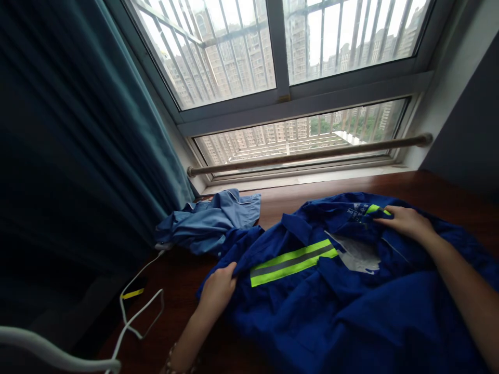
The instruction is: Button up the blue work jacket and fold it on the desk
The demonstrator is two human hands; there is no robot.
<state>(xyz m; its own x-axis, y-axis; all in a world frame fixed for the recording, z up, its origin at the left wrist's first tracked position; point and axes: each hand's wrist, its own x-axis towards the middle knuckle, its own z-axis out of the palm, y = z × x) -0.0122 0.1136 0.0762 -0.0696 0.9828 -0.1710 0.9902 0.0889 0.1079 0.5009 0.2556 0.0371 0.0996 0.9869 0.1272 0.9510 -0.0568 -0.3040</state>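
Note:
A dark blue work jacket (382, 322) with yellow-green and grey reflective strips lies spread and rumpled over the wooden surface. At its left side my left hand (219, 284) is closed around a fold of the cloth, beside the long reflective strip (294, 262). My right hand (407, 223) pinches the jacket near its upper right, by a short reflective strip and some white lettering. A pale grey-white patch (356, 254) shows in the middle of the jacket, between the two hands.
A lighter blue garment (212, 221) lies crumpled behind the jacket's left end. White cables (132, 327) with a yellow tag (133, 294) run along the left. A blue curtain (128, 114) hangs there. At the back, a rail (312, 157) crosses the window above the wooden ledge (288, 200).

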